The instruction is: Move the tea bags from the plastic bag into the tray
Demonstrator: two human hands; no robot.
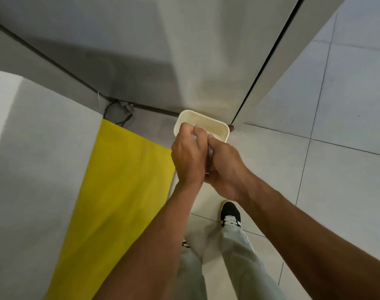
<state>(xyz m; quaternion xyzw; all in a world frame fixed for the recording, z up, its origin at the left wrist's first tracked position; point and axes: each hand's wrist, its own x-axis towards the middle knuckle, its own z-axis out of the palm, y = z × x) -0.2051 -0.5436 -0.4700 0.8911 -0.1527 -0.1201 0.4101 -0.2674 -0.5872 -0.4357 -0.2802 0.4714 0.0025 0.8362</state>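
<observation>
both forearms [163, 234] meet ahead. left hand [188, 156] and right hand [224, 167] each keep a closed grip on a crumpled clear plastic bag [209, 152]; tea bags are not visible. cream rectangular tray [203, 121] lies just beyond the knuckles, long axis crosswise, nearer the left hand.

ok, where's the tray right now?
Head view, centre: the cream tray shows just beyond the left hand and right hand, which grip what looks like the plastic bag over its near edge; the yellow cloth is to its left.
</observation>
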